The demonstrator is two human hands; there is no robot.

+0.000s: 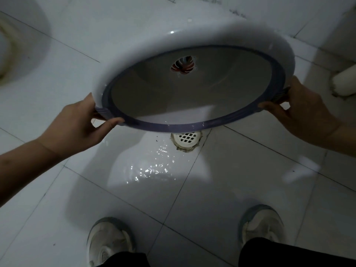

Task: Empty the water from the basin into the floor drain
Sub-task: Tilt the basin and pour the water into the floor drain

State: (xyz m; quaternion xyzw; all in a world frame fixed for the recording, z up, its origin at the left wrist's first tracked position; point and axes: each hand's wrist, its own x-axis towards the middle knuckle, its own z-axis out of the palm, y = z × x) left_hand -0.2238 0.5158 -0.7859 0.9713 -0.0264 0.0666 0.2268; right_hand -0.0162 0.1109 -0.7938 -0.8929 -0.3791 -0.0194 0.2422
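Observation:
A white plastic basin (150,45) with a purple rim is tilted steeply toward me, its open mouth facing me and a leaf sticker on its inner bottom. My left hand (77,126) grips the rim handle on the left side. My right hand (302,114) grips the handle on the right. The round white floor drain (186,140) with a grid cover lies just below the basin's lower rim. Rippling water (154,166) spreads over the white tiles in front of the drain.
My two feet in white sneakers (109,241) (264,226) stand on the wet white tile floor. A white squat toilet pan (19,45) lies at the far left. A white pipe stub (344,83) sits at the right by the wall.

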